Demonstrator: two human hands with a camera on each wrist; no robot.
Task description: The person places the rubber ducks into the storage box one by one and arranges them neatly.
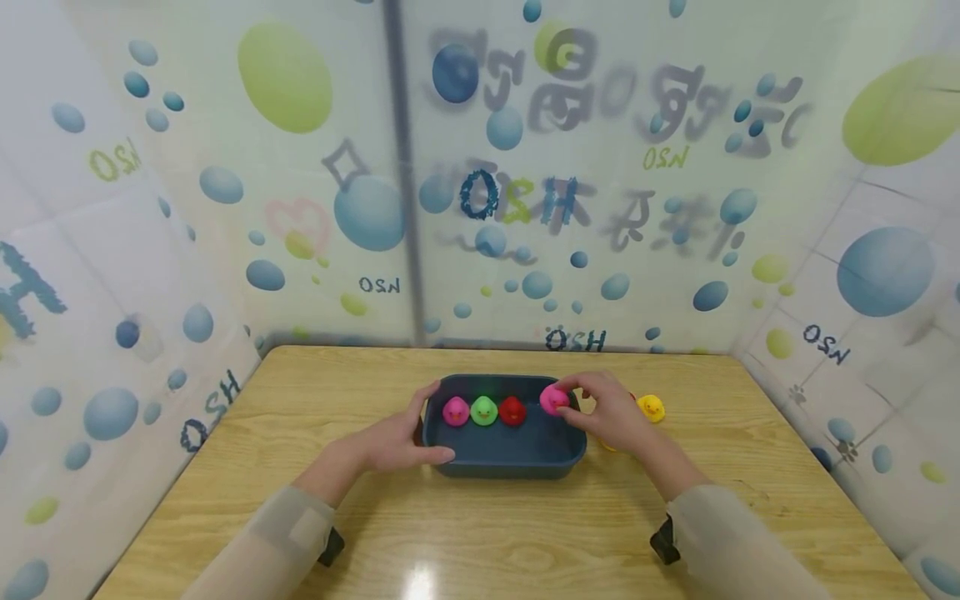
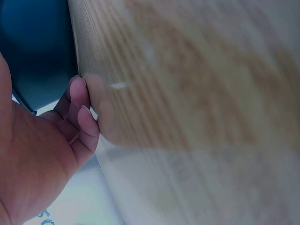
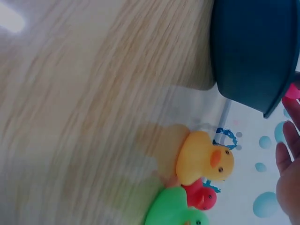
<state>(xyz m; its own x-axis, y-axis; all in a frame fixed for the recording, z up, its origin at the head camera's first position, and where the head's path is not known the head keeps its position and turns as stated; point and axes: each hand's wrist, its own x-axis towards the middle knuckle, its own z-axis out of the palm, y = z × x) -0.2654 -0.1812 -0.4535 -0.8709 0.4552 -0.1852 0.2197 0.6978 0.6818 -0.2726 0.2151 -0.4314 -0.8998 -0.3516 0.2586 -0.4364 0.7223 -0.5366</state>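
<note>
A dark blue rectangular tub (image 1: pixel 510 469) sits on the wooden table. Lined up along its left and middle are a pink rubber duck (image 1: pixel 456 412), a green rubber duck (image 1: pixel 483 412) and a red rubber duck (image 1: pixel 513 411). My left hand (image 1: pixel 397 429) grips the tub's left end, thumb over the near rim and fingers round the far corner. Over the right end, my right hand (image 1: pixel 603 412) pinches another pink rubber duck (image 1: pixel 553 400) between thumb and fingers. In the right wrist view only a sliver of that pink duck (image 3: pixel 293 92) shows past the tub wall.
Right of the tub, partly behind my right hand, more ducks stand on the table (image 1: pixel 337 383), a yellow one (image 1: pixel 651 408) among them. The right wrist view shows an orange-yellow duck (image 3: pixel 201 157), a red one (image 3: pixel 202 196) and a green one (image 3: pixel 171 208). Patterned curtains surround the table.
</note>
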